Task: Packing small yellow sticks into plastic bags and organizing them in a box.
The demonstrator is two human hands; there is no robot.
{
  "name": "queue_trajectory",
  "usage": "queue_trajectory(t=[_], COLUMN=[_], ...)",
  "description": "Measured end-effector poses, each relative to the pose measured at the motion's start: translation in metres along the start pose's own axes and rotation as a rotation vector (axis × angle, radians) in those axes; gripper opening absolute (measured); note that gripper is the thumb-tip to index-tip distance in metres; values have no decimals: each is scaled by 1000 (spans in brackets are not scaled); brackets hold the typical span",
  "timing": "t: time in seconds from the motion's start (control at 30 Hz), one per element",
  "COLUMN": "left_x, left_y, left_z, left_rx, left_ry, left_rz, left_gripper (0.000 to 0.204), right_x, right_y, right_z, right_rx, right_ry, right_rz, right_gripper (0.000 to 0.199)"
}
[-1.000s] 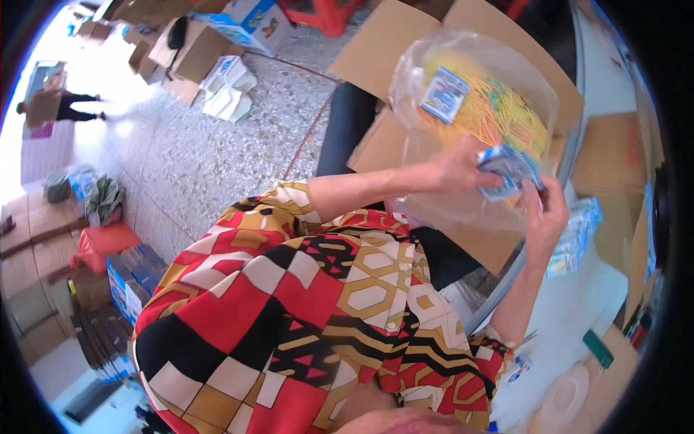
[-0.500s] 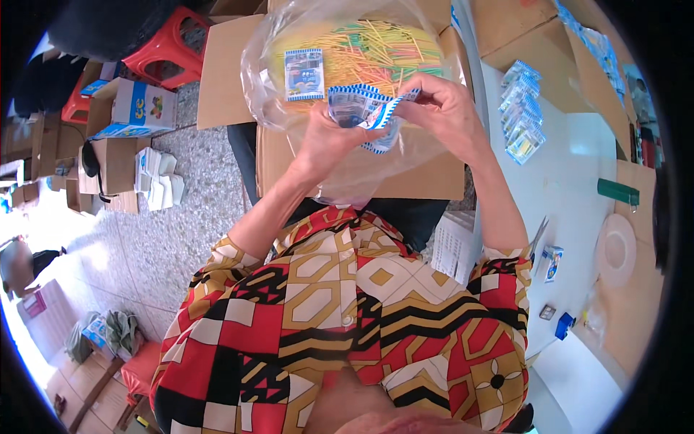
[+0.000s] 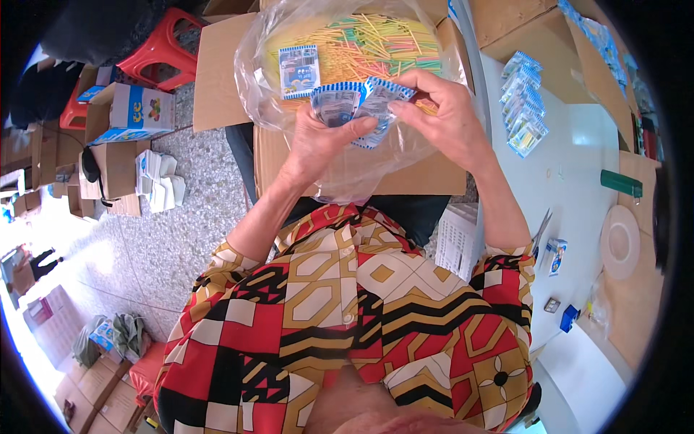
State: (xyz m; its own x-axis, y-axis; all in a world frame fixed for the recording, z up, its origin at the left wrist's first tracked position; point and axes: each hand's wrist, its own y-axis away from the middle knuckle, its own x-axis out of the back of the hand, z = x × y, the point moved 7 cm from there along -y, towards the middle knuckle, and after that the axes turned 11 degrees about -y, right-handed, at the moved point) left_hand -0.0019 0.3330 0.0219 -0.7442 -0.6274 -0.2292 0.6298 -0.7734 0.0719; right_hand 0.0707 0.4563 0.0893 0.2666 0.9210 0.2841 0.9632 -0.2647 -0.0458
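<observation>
Over the open carton, both hands grip a small blue-and-white plastic packet [image 3: 338, 101] with striped edges. It looks bent into two panels; I cannot tell whether a second packet overlaps it. My left hand [image 3: 318, 141] closes around its left and lower side, thumb across the front. At the upper right corner, my right hand [image 3: 444, 116] pinches the edge between thumb and fingers. Behind them, a clear plastic bag [image 3: 253, 87] in the carton holds many thin yellow, orange, pink and green sticks [image 3: 390, 43]. Another flat packet [image 3: 298, 71] lies on the sticks at the left.
On the white table [image 3: 571, 166] at right lie a row of filled packets [image 3: 524, 101], scissors [image 3: 542, 228], a small box [image 3: 556, 257] and a green tool [image 3: 622, 184]. Cartons [image 3: 144, 112] and a red stool [image 3: 163, 47] stand on the floor at left.
The packet has turned from a curled, gaping shape to two flatter panels facing me. My right hand has shifted slightly, still at its corner. The view has moved a little.
</observation>
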Motion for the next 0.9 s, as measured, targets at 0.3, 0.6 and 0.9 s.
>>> queue_trajectory(t=[0.3, 0.6, 0.9], left_x=[2, 5, 8], left_y=[4, 15, 21], left_z=[1, 0, -6], left_rx=[-7, -74, -39], left_ry=[-65, -152, -174], left_rz=[50, 101, 89], left_gripper=[29, 24, 22], right_x=[0, -15, -23], right_y=[23, 29, 32], right_z=[-50, -52, -41], right_rx=[395, 412, 379], right_ry=[373, 601, 343], right_rz=[151, 164, 89], right_gripper=[32, 26, 24])
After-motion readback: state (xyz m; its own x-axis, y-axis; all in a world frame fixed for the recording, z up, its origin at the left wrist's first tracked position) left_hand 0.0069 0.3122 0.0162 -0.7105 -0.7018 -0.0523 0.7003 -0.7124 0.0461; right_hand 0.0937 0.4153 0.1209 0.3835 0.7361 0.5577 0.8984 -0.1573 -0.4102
